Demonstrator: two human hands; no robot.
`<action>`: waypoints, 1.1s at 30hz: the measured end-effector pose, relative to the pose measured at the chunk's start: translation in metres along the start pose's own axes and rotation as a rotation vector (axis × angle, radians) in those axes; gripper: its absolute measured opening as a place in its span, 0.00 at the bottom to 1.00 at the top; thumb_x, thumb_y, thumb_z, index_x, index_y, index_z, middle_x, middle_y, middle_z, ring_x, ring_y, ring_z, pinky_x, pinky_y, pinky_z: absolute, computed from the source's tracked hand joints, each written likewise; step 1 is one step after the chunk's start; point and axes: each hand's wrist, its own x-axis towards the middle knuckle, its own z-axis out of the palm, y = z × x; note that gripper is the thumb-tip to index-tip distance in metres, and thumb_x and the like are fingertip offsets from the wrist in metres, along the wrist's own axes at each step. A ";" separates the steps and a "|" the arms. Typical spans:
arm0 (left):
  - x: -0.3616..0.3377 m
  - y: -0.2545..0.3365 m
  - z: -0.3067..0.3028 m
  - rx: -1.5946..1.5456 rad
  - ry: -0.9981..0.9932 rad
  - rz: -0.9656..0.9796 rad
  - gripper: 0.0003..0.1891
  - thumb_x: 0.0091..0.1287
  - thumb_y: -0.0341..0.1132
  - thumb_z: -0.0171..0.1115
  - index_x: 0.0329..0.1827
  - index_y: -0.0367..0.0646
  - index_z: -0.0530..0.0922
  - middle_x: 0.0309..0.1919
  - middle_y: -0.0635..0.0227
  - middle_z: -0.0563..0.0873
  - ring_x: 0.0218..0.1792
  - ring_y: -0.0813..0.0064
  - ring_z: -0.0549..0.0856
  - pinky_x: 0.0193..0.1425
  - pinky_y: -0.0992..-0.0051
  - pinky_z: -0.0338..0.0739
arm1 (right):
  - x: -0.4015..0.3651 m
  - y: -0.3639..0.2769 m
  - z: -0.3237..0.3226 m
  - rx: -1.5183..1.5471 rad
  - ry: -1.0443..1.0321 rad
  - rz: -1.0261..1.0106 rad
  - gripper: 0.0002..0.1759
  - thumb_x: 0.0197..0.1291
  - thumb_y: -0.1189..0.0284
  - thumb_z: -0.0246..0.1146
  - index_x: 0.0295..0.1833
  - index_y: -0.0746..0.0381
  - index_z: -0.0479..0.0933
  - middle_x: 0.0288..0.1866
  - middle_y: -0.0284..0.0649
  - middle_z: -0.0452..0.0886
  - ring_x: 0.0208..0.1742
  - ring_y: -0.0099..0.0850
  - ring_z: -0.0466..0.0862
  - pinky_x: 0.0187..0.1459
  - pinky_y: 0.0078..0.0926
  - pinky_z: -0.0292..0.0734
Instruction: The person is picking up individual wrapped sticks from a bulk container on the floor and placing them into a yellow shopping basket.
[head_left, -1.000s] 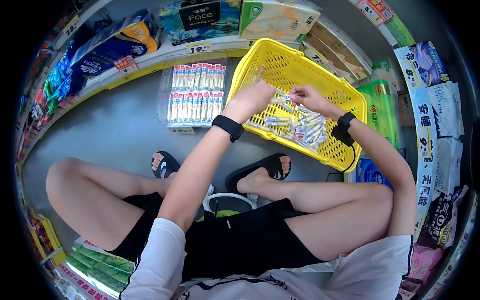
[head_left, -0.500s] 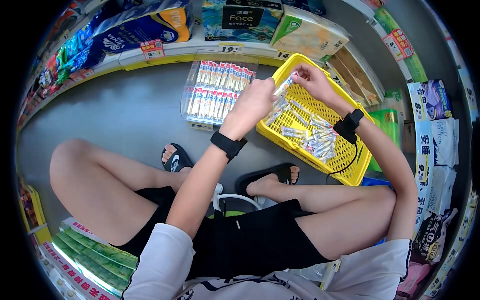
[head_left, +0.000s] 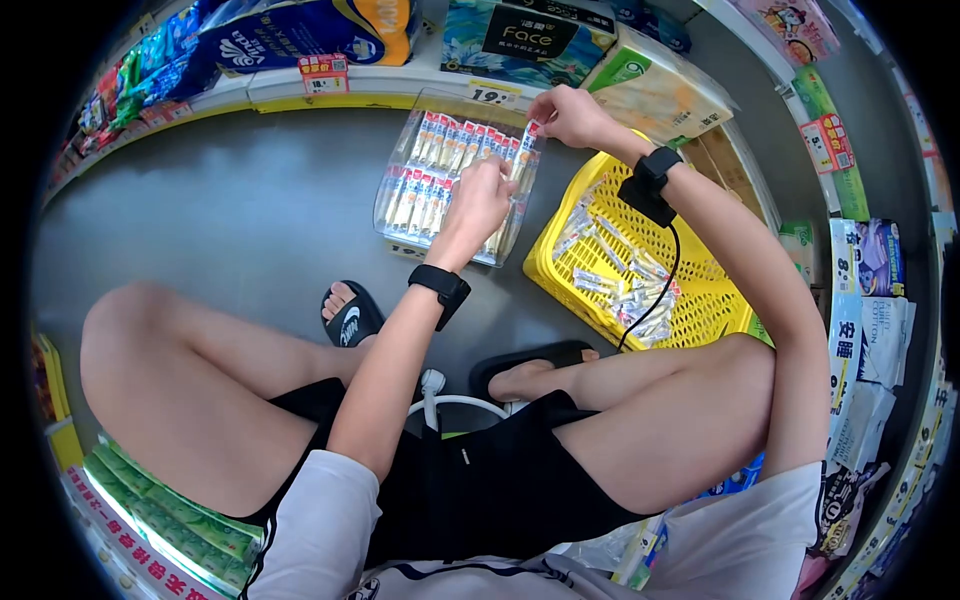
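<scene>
A clear plastic box (head_left: 385, 205) on the floor holds two rows of slim wrapped sticks (head_left: 420, 200) with red, white and blue ends. My left hand (head_left: 480, 205) is over the box's right half, fingers curled down against the sticks; what they grip, if anything, is hidden. At the box's far right corner, my right hand (head_left: 572, 115) pinches one slim wrapped stick (head_left: 532, 130) between thumb and fingers. To the right stands a yellow basket (head_left: 560, 285) with more loose wrapped sticks (head_left: 625, 285) scattered inside.
Tissue packs (head_left: 530, 45) line the low shelf (head_left: 390, 98) ahead. More shelves with packaged goods (head_left: 880, 340) rise on the right. Both legs are spread around the area, with a sandalled foot (head_left: 352, 318) near the box. A black cable (head_left: 672, 285) hangs from the right wrist device.
Both hands have moved left from above the basket to the clear box. The wrapped stick has come across with the right hand. The camera view has shifted slightly.
</scene>
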 end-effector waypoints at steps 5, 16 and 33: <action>0.011 -0.023 0.017 0.003 -0.037 -0.047 0.16 0.66 0.25 0.68 0.56 0.35 0.78 0.31 0.50 0.87 0.36 0.51 0.88 0.42 0.58 0.81 | 0.029 0.019 0.021 -0.125 -0.187 -0.016 0.16 0.53 0.69 0.71 0.48 0.62 0.88 0.46 0.49 0.90 0.50 0.45 0.89 0.53 0.37 0.83; 0.032 -0.064 0.062 0.034 -0.074 -0.042 0.17 0.64 0.21 0.65 0.56 0.34 0.77 0.31 0.46 0.87 0.38 0.48 0.88 0.43 0.54 0.80 | 0.081 0.046 0.066 -0.293 -0.615 0.129 0.21 0.56 0.69 0.59 0.53 0.68 0.84 0.49 0.52 0.88 0.51 0.48 0.86 0.53 0.41 0.79; 0.032 -0.053 0.084 0.136 -0.135 -0.131 0.19 0.65 0.23 0.64 0.58 0.32 0.73 0.38 0.36 0.86 0.44 0.35 0.86 0.49 0.46 0.81 | 0.094 0.069 0.092 -0.387 -0.836 0.103 0.32 0.64 0.49 0.63 0.62 0.63 0.82 0.61 0.49 0.85 0.58 0.46 0.83 0.60 0.40 0.77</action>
